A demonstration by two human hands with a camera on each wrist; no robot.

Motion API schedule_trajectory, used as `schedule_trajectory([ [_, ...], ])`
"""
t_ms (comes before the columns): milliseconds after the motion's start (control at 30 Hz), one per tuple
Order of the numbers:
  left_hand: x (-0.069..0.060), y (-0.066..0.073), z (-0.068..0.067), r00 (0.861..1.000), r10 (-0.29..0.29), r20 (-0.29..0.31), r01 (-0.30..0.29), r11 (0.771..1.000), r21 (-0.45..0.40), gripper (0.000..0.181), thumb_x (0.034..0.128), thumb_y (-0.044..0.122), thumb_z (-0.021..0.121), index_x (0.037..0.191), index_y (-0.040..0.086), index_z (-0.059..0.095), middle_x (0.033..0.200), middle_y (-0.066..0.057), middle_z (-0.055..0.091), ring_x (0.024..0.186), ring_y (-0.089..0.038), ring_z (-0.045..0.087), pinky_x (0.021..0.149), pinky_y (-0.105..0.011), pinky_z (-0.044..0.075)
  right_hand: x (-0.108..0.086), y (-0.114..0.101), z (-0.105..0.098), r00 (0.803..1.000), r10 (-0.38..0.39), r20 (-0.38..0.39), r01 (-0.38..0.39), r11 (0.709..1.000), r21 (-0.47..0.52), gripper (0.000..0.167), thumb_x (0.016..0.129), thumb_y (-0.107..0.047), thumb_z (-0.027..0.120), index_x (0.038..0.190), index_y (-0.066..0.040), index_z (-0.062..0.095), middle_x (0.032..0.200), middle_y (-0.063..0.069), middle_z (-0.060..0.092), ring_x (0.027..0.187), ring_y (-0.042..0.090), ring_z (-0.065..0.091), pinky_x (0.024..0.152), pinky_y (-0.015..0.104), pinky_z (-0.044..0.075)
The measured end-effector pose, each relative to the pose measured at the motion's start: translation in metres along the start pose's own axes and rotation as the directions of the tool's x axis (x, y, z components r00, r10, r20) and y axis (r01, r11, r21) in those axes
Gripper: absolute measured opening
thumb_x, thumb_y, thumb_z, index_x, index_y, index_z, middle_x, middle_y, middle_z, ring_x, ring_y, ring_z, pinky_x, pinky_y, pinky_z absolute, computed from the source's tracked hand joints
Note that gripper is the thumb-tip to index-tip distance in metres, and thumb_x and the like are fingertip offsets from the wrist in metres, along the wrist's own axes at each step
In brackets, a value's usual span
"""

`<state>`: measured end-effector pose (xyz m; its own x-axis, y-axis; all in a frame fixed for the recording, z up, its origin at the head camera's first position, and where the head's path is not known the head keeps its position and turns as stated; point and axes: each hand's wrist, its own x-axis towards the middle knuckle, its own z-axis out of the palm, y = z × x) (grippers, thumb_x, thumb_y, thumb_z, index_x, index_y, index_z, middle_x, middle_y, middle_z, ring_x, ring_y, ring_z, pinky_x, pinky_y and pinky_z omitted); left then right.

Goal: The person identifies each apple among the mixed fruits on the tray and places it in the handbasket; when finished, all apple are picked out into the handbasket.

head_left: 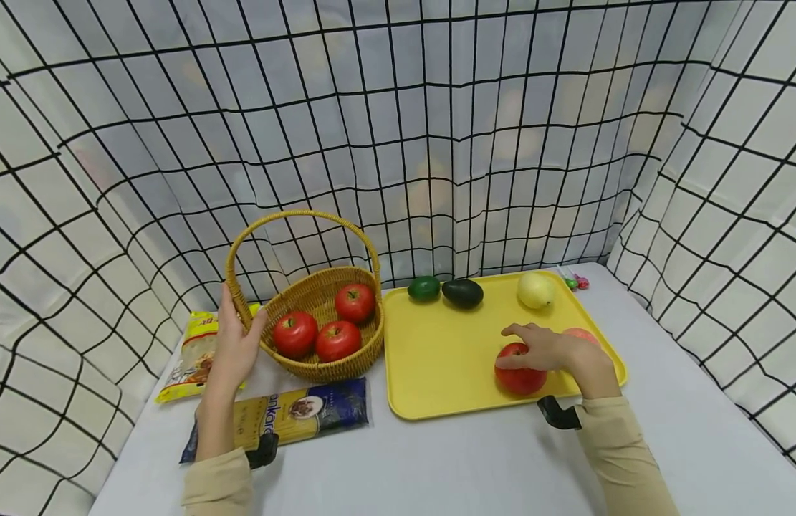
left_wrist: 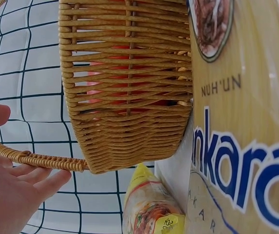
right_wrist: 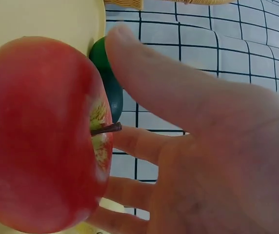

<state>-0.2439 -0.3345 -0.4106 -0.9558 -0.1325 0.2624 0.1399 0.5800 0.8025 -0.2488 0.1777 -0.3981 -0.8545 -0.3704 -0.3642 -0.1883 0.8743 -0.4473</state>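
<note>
A wicker basket [head_left: 336, 369] with a tall arched handle holds three red apples and stands left of a yellow tray [head_left: 430, 358]. My left hand [head_left: 238, 344] is at the handle's left side, which passes between the thumb and the nearly straight fingers; in the left wrist view the fingers touch the handle [left_wrist: 47, 160]. Over the tray's near right part, my right hand [head_left: 546, 349] reaches across a red apple [head_left: 521, 380]. In the right wrist view its thumb and fingers are spread around the stem end of the apple [right_wrist: 37, 141], not curled round it.
On the tray lie a green avocado [head_left: 424, 288], a dark avocado [head_left: 463, 293], a pale yellow fruit [head_left: 536, 290] and a pinkish fruit [head_left: 581, 335] partly behind my right hand. Small wrapped candies [head_left: 577, 283] lie beyond the tray. A spaghetti pack [head_left: 307, 412] and a yellow food bag [head_left: 196, 358] flank the basket.
</note>
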Motion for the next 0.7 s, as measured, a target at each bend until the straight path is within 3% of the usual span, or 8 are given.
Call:
schedule_trajectory([
  [233,-0.001,-0.003,-0.001,1.000,0.005,0.003,-0.005,1.000,0.001,0.085,0.1089,0.043,0.042,0.162,0.027,-0.022,0.173,-0.018,-0.010,0.158,-0.050,0.004,0.122,-0.074,0.012,0.002,-0.006,0.007,0.990,0.067,0.121,-0.076,0.994,0.073,0.084,0.085,-0.047,0.080,0.154,-0.016,0.041,0.140,0.019,0.047,0.116,0.035,0.054,0.080,0.049,0.060],
  [467,-0.001,-0.003,-0.001,1.000,0.007,0.004,-0.007,1.000,-0.003,0.085,0.1093,0.041,0.043,0.162,0.027,-0.022,0.173,-0.018,-0.010,0.158,-0.050,0.005,0.121,-0.076,0.013,0.005,-0.008,0.012,0.986,0.105,0.127,-0.115,0.991,0.073,0.075,0.082,-0.034,0.084,0.146,-0.019,0.046,0.130,0.014,0.049,0.111,0.031,0.054,0.077,0.043,0.060],
  [700,-0.002,-0.003,-0.001,1.000,0.009,0.003,-0.009,1.000,-0.010,0.085,0.1094,0.039,0.043,0.162,0.029,-0.023,0.173,-0.018,-0.011,0.158,-0.050,0.005,0.122,-0.075,0.012,0.007,-0.007,0.013,0.985,0.110,0.134,-0.119,0.991,0.060,0.068,0.082,-0.033,0.085,0.138,-0.021,0.049,0.125,0.013,0.051,0.109,0.031,0.055,0.076,0.041,0.061],
])
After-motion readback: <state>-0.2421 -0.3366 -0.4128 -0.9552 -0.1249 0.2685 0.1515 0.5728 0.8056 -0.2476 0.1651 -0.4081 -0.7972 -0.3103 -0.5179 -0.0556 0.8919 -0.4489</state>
